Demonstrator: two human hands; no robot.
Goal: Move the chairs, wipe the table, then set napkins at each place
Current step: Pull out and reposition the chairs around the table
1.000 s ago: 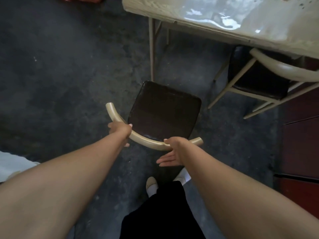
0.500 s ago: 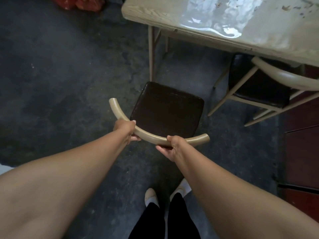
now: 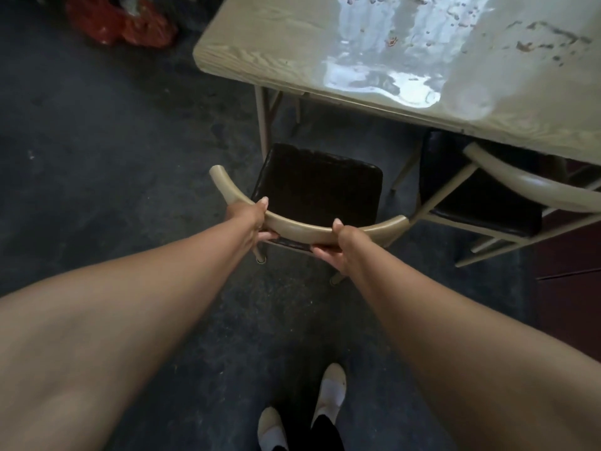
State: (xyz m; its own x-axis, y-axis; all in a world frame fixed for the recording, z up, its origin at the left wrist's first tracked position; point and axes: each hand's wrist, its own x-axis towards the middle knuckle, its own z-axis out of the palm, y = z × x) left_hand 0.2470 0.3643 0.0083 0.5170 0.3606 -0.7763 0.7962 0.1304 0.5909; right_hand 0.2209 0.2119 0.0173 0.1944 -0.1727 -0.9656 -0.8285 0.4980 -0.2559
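A chair (image 3: 317, 190) with a dark padded seat and a curved beige backrest stands on the floor just outside the table's near left corner. My left hand (image 3: 252, 219) grips the left part of the backrest, thumb on top. My right hand (image 3: 338, 247) grips it right of the middle, fingers curled under the rail. The pale wood-grain table (image 3: 260, 56) fills the upper right; its top is wet and shiny with dirt specks. A second chair (image 3: 481, 196) of the same kind sits tucked under the table's near edge at right.
Dark rough floor lies to the left and in front of me. Red bags (image 3: 120, 24) lie on the floor at the top left. A dark red cabinet (image 3: 569, 288) stands at the right edge. My feet (image 3: 325, 398) in pale shoes are at the bottom.
My right hand went from open under the backrest to gripping it. The chair sits closer to the table corner in view, and more of the table top shows.
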